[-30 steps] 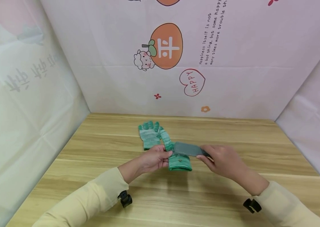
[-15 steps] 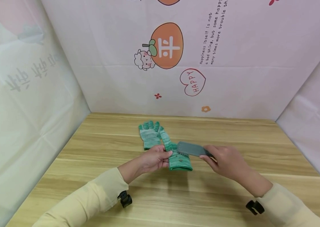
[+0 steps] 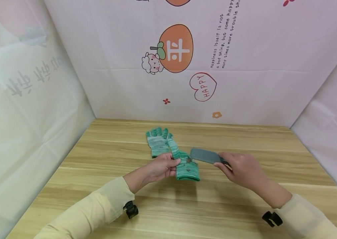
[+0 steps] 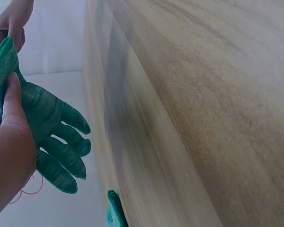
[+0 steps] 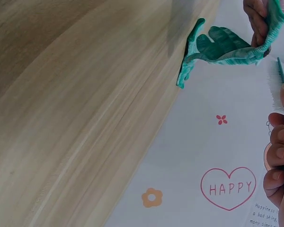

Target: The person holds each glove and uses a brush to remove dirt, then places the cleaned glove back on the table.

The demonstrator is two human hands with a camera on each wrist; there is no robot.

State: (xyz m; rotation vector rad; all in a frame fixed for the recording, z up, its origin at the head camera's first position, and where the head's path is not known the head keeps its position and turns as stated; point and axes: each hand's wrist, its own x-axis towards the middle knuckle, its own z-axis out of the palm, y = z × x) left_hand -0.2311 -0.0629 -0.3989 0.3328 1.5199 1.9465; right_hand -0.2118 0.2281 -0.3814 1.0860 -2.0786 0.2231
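The green-and-white knitted glove (image 3: 187,172) is positioned above the wood-grain table (image 3: 276,149), near the table's middle. Its cuff faces the person and its fingers extend toward the rear. Brown specks (image 3: 188,169) are visible on its upper surface.

The left hand (image 3: 164,166) grips the glove at its left side, with the thumb on top. The brush (image 3: 205,156) is located just to the right of the glove; its grey back faces upward, and pale bristles (image 5: 276,85) are visible in the right wrist view. Contact between the bristles and the glove cannot be determined. The right hand (image 3: 243,169) grasps the brush by its dark handle, fingers wrapped around it.

A second glove (image 3: 158,144), of matching colour, lies flat on the table behind the left hand, fingers directed toward the rear. In the head view, the raised glove's fingertips appear beside its right edge; whether the two touch cannot be determined.

Both forearms are covered by pale yellow sleeves (image 3: 87,212), with a black wrist device (image 3: 131,209) at each cuff. A white printed backdrop (image 3: 261,83) stands behind the table and bears a red heart outline (image 3: 202,87) marked "HAPPY".
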